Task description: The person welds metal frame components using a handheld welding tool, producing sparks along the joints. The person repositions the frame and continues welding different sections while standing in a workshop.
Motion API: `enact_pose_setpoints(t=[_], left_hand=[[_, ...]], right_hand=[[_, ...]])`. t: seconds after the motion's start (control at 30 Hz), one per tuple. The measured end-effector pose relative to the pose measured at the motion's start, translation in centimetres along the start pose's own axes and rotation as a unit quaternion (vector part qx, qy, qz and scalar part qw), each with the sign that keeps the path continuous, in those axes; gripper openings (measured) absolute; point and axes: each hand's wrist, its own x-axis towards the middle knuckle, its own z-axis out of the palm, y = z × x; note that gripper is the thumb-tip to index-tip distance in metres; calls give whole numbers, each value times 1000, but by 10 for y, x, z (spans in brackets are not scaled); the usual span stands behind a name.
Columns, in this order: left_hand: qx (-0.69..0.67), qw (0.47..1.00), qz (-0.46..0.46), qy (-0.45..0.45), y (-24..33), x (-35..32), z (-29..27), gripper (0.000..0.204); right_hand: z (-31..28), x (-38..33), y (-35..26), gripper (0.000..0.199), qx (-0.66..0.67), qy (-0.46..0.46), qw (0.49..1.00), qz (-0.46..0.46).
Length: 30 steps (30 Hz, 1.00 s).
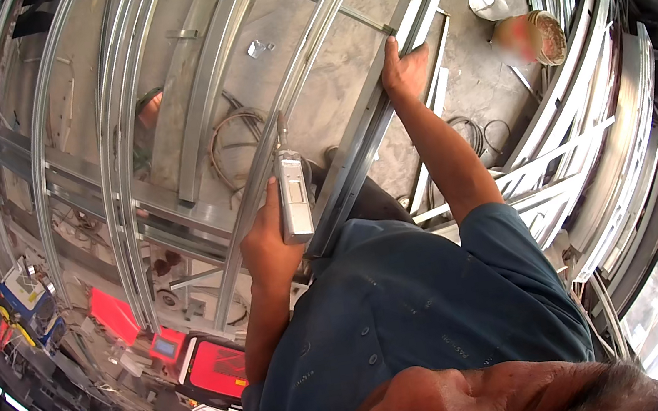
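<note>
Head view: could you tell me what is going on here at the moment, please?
A person in a blue shirt stands among metal frame rails. The right hand grips the upper part of a long metal channel; the left hand holds a silver handheld tool against a neighbouring rail. Another person works farther off on the concrete floor.

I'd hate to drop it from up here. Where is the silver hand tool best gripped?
Judging by its pose, around the flat rectangular body of the silver hand tool, from the left side, as the left hand does. That keeps the narrow tip pointing up and free, beside the metal rail.
</note>
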Motion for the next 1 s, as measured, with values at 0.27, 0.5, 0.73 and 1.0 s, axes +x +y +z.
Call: enact_pose_setpoints(t=[0.27, 0.5, 0.73, 1.0], left_hand=[[28, 999, 2, -20, -3, 5, 1, 75], [-1, 1000, -14, -13, -2, 7, 2, 76], [-6, 1000, -15, -7, -2, 8, 1, 75], [1, 1000, -19, -10, -4, 8, 2, 74]], right_hand=[[2, 1, 0, 101, -5, 7, 1000, 6], [2, 1, -1, 102, -4, 9, 1000, 5], [4, 2, 1, 102, 2, 13, 1000, -6], [5, 4, 5, 106, -14, 5, 1000, 1]])
